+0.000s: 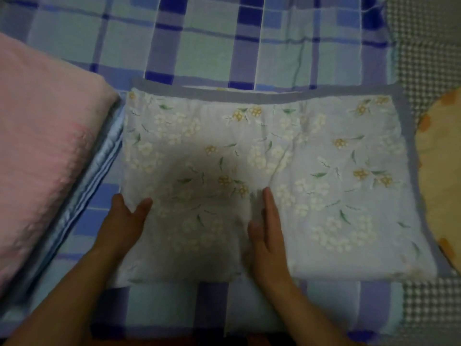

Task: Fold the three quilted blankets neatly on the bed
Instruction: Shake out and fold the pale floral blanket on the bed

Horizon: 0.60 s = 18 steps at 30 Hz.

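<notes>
A light blue floral quilted blanket [311,158] with a grey border lies folded into a rectangle in the middle of the bed. My left hand [124,221] holds its left near edge, thumb on top and fingers hidden under the fabric. My right hand [269,236] lies flat on top of it near the front, fingers straight. A pink quilted blanket [42,151] sits folded at the left, stacked on a blue satin-edged layer [99,176]. An orange-yellow blanket [439,176] shows at the right edge.
The bed is covered by a blue and purple plaid sheet [199,46]. A grey-and-white checked fabric [429,53] runs along the right side. The bed's front edge lies just below my forearms.
</notes>
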Each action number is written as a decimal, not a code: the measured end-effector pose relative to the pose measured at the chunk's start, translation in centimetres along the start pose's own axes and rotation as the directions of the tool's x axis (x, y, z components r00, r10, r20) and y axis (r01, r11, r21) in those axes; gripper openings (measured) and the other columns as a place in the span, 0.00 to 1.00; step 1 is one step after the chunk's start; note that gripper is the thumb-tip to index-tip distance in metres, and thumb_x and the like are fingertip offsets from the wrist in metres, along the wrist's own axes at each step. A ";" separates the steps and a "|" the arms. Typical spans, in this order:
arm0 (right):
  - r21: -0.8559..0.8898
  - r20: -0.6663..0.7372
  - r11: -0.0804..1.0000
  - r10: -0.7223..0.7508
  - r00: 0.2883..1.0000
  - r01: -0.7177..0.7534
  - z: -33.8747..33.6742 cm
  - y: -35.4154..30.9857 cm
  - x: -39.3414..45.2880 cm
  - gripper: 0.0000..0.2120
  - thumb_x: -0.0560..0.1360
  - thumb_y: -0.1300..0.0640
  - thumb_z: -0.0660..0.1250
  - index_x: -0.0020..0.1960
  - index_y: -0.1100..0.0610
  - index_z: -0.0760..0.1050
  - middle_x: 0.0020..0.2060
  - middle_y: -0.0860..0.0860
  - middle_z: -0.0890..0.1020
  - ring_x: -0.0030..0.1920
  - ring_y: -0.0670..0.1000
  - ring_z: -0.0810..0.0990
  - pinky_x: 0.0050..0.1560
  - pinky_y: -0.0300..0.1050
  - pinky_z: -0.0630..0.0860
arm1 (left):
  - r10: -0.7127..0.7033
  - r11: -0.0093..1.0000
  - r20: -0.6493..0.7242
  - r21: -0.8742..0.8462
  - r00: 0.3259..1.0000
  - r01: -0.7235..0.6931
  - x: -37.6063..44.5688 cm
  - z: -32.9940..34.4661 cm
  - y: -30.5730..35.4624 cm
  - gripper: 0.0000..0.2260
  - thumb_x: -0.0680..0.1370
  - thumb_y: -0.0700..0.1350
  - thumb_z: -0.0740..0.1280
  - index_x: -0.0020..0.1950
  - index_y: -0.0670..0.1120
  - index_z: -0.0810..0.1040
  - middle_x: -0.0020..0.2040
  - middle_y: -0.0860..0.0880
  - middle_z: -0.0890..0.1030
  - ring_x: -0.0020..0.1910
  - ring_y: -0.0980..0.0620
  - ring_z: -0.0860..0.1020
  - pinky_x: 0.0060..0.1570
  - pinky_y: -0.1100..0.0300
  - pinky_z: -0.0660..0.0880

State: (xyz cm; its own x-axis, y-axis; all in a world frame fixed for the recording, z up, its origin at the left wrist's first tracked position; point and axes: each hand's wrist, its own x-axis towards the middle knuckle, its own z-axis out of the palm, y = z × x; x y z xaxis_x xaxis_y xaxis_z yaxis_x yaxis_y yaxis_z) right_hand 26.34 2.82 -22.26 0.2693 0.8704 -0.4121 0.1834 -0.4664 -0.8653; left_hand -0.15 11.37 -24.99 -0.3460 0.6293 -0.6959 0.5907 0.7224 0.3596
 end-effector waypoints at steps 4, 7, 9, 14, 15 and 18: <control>-0.085 0.011 0.996 0.014 1.000 -0.014 0.0 3.4 -3.6 0.28 0.79 0.37 0.57 0.76 0.32 0.51 0.78 0.40 0.58 0.77 0.43 0.58 0.77 0.51 0.60 | 0.072 0.997 -0.066 0.032 0.995 -0.070 -0.2 0.3 -0.1 0.21 0.81 0.55 0.63 0.66 0.41 0.67 0.62 0.35 0.77 0.59 0.34 0.76 0.49 0.49 0.69; -0.106 0.037 0.994 0.020 0.999 -0.016 0.3 3.3 -1.1 0.30 0.77 0.32 0.56 0.76 0.31 0.49 0.78 0.40 0.55 0.77 0.43 0.57 0.77 0.55 0.58 | 0.094 0.995 -0.059 0.031 0.994 -0.092 0.2 0.5 0.0 0.20 0.82 0.52 0.62 0.66 0.39 0.68 0.61 0.35 0.77 0.59 0.35 0.76 0.48 0.51 0.67; -0.026 0.019 0.997 -0.076 0.997 0.076 0.5 0.6 3.4 0.32 0.77 0.32 0.55 0.77 0.38 0.50 0.79 0.41 0.54 0.77 0.40 0.54 0.78 0.45 0.54 | 0.101 0.995 -0.073 0.014 0.992 -0.100 0.7 0.6 -0.1 0.20 0.82 0.52 0.62 0.68 0.39 0.68 0.62 0.35 0.76 0.60 0.35 0.75 0.49 0.52 0.67; -0.014 -0.052 0.999 -0.041 0.998 0.040 2.4 -2.3 18.6 0.34 0.75 0.31 0.53 0.78 0.39 0.51 0.79 0.45 0.57 0.76 0.49 0.59 0.75 0.57 0.61 | 0.147 0.988 -0.101 -0.023 0.984 -0.150 1.3 1.1 -0.9 0.21 0.82 0.52 0.62 0.69 0.41 0.68 0.64 0.36 0.76 0.61 0.36 0.76 0.52 0.49 0.68; 0.024 -0.057 0.999 -0.023 0.998 0.024 2.9 -2.6 20.9 0.33 0.75 0.30 0.54 0.77 0.38 0.53 0.78 0.47 0.59 0.74 0.50 0.63 0.73 0.56 0.62 | 0.140 0.989 -0.102 -0.035 0.985 -0.144 1.5 1.1 -1.0 0.21 0.82 0.52 0.62 0.70 0.41 0.68 0.65 0.37 0.76 0.61 0.36 0.75 0.53 0.49 0.68; 0.139 -0.074 0.988 -0.062 0.995 0.072 3.9 -4.2 25.5 0.25 0.82 0.42 0.56 0.78 0.41 0.57 0.77 0.49 0.62 0.74 0.52 0.64 0.73 0.55 0.64 | 0.133 0.988 -0.112 -0.060 0.985 -0.140 1.5 1.4 -1.2 0.20 0.82 0.53 0.61 0.70 0.42 0.69 0.65 0.38 0.77 0.62 0.37 0.76 0.51 0.52 0.67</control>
State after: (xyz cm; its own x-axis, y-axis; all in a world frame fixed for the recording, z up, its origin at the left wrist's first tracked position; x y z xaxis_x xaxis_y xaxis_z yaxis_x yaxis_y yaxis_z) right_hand 28.76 27.62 -30.20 0.3270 0.8836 -0.3352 0.0694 -0.3763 -0.9239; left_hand -0.42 11.03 -27.33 -0.3442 0.7478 -0.5677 0.5882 0.6431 0.4904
